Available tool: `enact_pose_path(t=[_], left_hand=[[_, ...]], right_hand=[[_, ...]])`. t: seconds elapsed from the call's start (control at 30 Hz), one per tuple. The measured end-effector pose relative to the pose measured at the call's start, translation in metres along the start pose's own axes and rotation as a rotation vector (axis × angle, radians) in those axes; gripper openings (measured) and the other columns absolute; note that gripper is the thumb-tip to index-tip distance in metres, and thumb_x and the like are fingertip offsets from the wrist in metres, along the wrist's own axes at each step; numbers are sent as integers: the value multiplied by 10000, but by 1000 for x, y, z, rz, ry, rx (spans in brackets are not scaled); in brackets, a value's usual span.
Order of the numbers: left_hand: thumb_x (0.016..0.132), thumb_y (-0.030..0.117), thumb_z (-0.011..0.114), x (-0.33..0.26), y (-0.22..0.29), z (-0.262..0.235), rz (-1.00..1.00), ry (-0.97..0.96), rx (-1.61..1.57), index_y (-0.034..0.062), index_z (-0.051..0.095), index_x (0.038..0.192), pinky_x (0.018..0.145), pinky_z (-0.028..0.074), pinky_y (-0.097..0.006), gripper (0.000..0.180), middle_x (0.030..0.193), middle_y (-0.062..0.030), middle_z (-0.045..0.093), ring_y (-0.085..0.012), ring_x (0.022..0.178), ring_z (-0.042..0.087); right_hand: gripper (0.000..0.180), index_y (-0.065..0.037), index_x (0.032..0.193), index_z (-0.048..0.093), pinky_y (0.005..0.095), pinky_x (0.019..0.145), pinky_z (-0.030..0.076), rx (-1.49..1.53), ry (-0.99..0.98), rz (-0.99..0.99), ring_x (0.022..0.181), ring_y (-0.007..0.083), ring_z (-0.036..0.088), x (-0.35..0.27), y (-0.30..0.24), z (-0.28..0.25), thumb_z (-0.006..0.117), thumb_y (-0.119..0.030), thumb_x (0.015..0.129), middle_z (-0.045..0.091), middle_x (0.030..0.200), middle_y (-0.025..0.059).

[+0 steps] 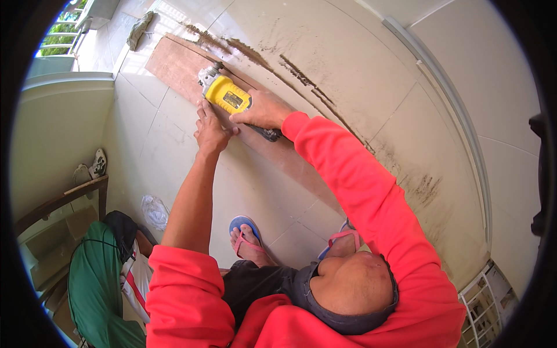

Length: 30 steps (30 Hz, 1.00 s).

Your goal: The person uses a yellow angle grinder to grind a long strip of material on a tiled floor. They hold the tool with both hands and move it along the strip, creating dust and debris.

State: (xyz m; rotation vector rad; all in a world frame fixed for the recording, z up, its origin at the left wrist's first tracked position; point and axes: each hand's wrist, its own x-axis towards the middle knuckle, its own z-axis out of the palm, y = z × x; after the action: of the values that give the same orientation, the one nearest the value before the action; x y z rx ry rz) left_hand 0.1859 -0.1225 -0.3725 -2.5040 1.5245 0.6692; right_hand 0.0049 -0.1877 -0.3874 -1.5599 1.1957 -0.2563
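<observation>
A yellow angle grinder [228, 96] with a metal head and a black tail end lies over a long reddish-brown board [171, 65] on the tiled floor. My right hand [267, 110] is wrapped round the grinder's body from the right. At the board's near edge, my left hand [210, 132] presses down with fingers stretched toward the grinder's head and thumb apart. Its fingertips are close to the tool; whether they touch it I cannot tell. A dark line runs lengthwise along the board ahead of the grinder. The grinder's disc is mostly hidden.
Brown dust [249, 52] streaks the floor beyond the board. A crumpled cloth [139, 30] lies at the far left and a white plastic bag [154, 212] at the left. Green fabric [96, 284] drapes by a wooden rack [87, 187]. My sandalled foot [246, 238] stands near the board.
</observation>
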Motion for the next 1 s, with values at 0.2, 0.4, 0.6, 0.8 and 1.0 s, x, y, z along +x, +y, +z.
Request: enact_pose_path(t=[0.2,0.4,0.6,0.8,1.0], left_hand=[[713,274,986,0,3,-2,-28,-13,19,92,72,1705,1136,411,-582,1361,1778,-111,138,-380,1496,408],[713,258,984,1,1,-1,-15,2,2,91,92,1702,1148,409,-590,1342,1776,-128,144,-397,1505,400],[706,227,986,-1,1,-2,-4,10,-18,105,110,1697,1141,406,-616,1328,1773,-133,153,-408,1503,403],[702,237,989,0,3,-3,-14,-6,-2,115,108,1696,1137,407,-620,1334,1775,-130,150,-407,1507,401],[706,251,988,2,2,-2,-16,-10,6,120,104,1697,1140,409,-622,1335,1777,-126,140,-403,1512,396]], right_hand=[[902,97,1236,643,431,951,574,35,-55,16,1081,383,724,-7,0,-7,837,-571,661,738,1145,288],[929,108,1247,640,420,952,570,42,-70,30,1086,380,720,-12,0,-10,859,-563,643,733,1157,295],[798,77,1190,672,438,895,559,26,-26,-9,1026,360,720,-17,4,-8,857,-550,731,736,1119,268],[780,58,1201,676,432,911,556,37,-32,1,1039,354,719,-20,9,-7,855,-546,741,738,1132,260],[1041,123,1286,620,421,970,560,62,-70,11,1128,381,708,-25,10,-12,901,-620,614,725,1186,302]])
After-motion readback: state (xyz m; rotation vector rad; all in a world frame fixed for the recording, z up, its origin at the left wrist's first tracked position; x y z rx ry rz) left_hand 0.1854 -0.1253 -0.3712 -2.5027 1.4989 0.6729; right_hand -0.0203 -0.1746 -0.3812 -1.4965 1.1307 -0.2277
